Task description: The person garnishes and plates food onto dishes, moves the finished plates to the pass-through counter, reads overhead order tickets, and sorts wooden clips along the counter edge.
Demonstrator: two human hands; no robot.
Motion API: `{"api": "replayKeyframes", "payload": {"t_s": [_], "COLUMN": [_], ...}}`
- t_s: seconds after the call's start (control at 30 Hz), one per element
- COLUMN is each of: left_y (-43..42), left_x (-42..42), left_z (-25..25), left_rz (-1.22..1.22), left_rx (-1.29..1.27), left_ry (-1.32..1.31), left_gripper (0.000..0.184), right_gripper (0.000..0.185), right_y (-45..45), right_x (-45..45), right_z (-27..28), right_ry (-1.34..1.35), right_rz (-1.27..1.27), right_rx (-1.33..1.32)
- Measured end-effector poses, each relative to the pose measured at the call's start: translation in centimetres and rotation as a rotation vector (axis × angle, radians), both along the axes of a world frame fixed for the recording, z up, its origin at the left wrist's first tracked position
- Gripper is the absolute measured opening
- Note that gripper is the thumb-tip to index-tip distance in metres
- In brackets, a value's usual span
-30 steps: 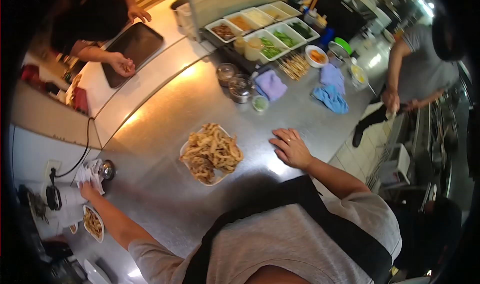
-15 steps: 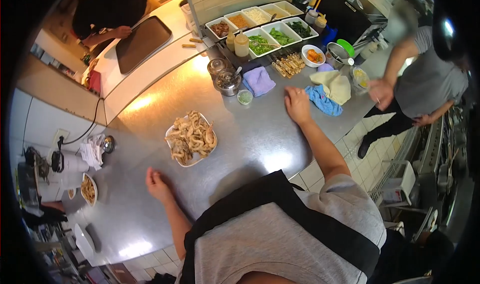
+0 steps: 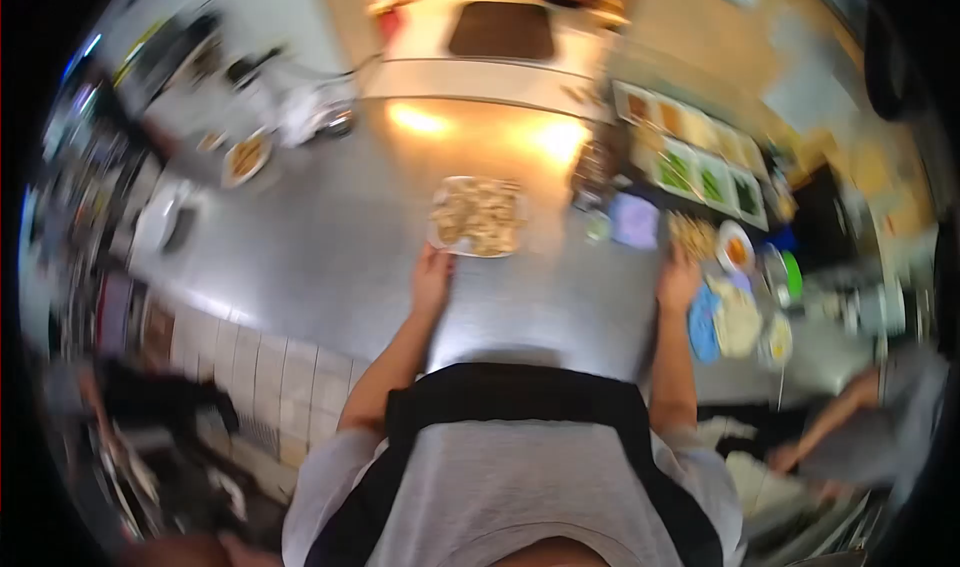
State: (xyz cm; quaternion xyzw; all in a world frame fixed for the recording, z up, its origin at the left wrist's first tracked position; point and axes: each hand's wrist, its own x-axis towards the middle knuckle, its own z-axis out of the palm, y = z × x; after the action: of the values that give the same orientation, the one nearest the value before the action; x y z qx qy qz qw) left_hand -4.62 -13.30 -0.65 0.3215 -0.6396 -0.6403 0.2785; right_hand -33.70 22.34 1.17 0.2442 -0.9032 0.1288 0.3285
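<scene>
My left hand (image 3: 433, 272) is at the near left corner of a white plate (image 3: 478, 254) heaped with fried, battered pieces (image 3: 485, 212). Its fingertips meet the rim, but blur hides whether they grip it. Further right, my right hand (image 3: 679, 279) reaches the near end of a row of skewers (image 3: 692, 235). The fingers are smeared, so their pose is unclear. A folded purple cloth (image 3: 634, 220) lies left of that hand, and a blue cloth (image 3: 703, 324) and a cream cloth (image 3: 737, 319) lie to its right.
White trays of toppings (image 3: 711, 179) stand at the back right, near an orange-filled bowl (image 3: 735, 248). A brown tray (image 3: 502, 30) is on the far ledge. A smaller dish of food (image 3: 246, 158) sits at the left. Co-workers stand at lower right (image 3: 870, 417) and lower left.
The view has turned left. My left hand left the white napkins and came to the plate. My right hand moved from the bare counter, past the cloths, to the skewers.
</scene>
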Motion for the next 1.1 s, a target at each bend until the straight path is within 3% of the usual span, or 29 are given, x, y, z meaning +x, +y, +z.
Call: {"api": "replayKeyframes", "payload": {"t_s": [0.07,0.1,0.13,0.2,0.3,0.37,0.43,0.57,0.73,0.93,1.1], "left_y": [0.6,-0.9,-2.2,-5.5,-13.4,-17.5,-22.9,-32.4,-38.7,-41.0,-41.2], "left_x": [-0.7,0.2,0.4,0.4,-1.1,-1.1,-1.8,-4.4,-6.4,-7.3,-7.7], "left_z": [0.9,1.4,1.7,1.6,-3.2,-0.1,0.5,3.0,7.5,6.4,4.4], "left_rz": [0.035,0.082,0.108,0.115,0.247,0.285,0.277,0.366,0.43,0.271,0.315], "left_rx": [0.12,0.224,0.15,0.013,-0.392,-0.498,-0.638,-0.896,-0.943,-0.768,-0.845], "left_ry": [0.046,0.124,0.049,-0.115,-0.13,-0.29,-0.414,-0.621,-0.68,-0.89,-0.92], "left_gripper": [0.028,0.028,0.028,0.028,0.028,0.029,0.036,0.066,0.075,0.079,0.08], "right_gripper": [0.047,0.049,0.044,0.04,0.037,0.035,0.032,0.033,0.037,0.04,0.039], "right_y": [0.0,-0.2,-0.1,-0.1,-0.1,0.2,0.4,-0.3,-0.4,-1.1,-1.0], "right_x": [1.0,0.9,1.4,2.2,3.5,4.2,4.8,6.7,6.9,7.2,7.1], "right_z": [0.8,0.2,0.8,0.7,0.4,-0.4,-1.1,-1.2,-1.7,-1.1,-0.7], "right_ry": [-0.174,0.012,-0.134,-0.092,-0.12,-0.115,-0.091,-0.089,-0.079,-0.148,-0.168], "right_rz": [-0.03,0.037,-0.059,-0.064,-0.113,-0.12,-0.094,-0.131,-0.113,-0.167,-0.147], "right_rx": [0.074,0.005,0.101,0.116,0.159,0.176,0.187,0.171,0.165,0.196,0.216]}}
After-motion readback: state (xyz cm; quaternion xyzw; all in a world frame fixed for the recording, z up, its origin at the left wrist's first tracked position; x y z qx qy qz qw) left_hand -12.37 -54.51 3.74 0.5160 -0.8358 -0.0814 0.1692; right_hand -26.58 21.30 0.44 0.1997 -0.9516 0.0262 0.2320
